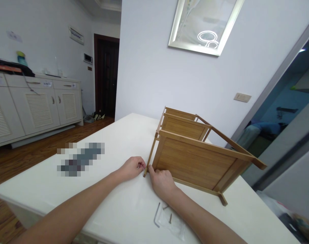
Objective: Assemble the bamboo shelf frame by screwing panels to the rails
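A wooden shelf unit (195,162) with several panels lies on its side on the white table. Low on its near left corner, my right hand (164,182) is closed around the frame, with a finger pressed close to a slim leg (151,154). On the other side of that leg, my left hand (132,168) is pinched, its fingertips at the leg's lower end; whatever they hold is too small to make out. Below my right wrist lie an L-shaped hex key (157,216), a screw (170,218) and a clear plastic bag (178,230).
The white table (119,142) stands by a wall with a framed picture (206,27). A blurred-out patch (80,159) covers something on the table's left. Beyond are a white cabinet (42,105) and a dark door (107,74). A doorway opens at right.
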`<state>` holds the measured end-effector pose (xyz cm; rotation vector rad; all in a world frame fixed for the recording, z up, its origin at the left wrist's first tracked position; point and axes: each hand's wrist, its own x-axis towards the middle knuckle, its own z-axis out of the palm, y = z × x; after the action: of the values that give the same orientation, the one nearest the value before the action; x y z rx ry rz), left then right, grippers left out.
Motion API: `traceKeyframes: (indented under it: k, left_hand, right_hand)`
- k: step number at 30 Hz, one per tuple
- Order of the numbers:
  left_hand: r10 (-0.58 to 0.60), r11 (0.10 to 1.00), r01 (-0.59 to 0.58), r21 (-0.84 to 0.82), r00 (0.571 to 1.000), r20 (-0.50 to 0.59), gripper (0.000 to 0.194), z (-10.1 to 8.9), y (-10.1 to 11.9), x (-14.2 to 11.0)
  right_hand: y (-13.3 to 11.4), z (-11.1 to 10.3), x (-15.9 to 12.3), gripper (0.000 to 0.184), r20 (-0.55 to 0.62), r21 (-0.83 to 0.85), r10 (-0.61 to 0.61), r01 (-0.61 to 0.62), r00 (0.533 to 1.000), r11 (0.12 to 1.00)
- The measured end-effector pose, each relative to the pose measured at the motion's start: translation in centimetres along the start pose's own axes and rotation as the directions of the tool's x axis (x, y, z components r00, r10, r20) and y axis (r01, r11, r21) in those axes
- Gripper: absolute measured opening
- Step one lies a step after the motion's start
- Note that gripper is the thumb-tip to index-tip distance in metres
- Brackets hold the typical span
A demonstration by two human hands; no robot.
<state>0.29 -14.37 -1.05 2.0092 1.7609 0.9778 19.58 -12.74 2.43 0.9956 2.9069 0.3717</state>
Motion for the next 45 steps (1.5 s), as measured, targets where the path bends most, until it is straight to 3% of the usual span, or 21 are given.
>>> traceKeyframes:
  k: [5,10,20,32,45]
  left_hand:
    - [-0.018,1.000,0.018,0.002,1.000,-0.013,0.029,-0.4,0.1,0.1]
    - [0.041,0.998,-0.040,0.040,0.999,-0.013,0.021,-1.0,0.8,-0.4]
    - [0.012,0.998,-0.012,0.054,1.000,-0.012,0.019,0.2,0.4,-0.2]
    - [0.069,0.994,-0.069,0.087,0.998,-0.006,0.016,0.0,0.7,-0.5]
    - [0.018,0.997,-0.018,0.076,1.000,-0.009,0.016,0.2,0.6,-0.2]
  right_hand:
    - [-0.1,-0.2,-0.1,0.045,-0.007,-0.010,-0.001,0.001,1.000,1.000]
    - [-0.1,-0.4,-0.2,0.045,-0.001,-0.023,-0.006,0.006,1.000,1.000]
    - [-0.1,-0.2,-0.1,0.043,-0.001,-0.022,0.004,-0.004,1.000,1.000]
    - [0.0,-0.3,-0.1,0.035,-0.020,-0.015,-0.009,0.008,1.000,1.000]
    - [0.0,-0.6,-0.1,0.035,-0.021,-0.010,-0.009,0.008,1.000,1.000]
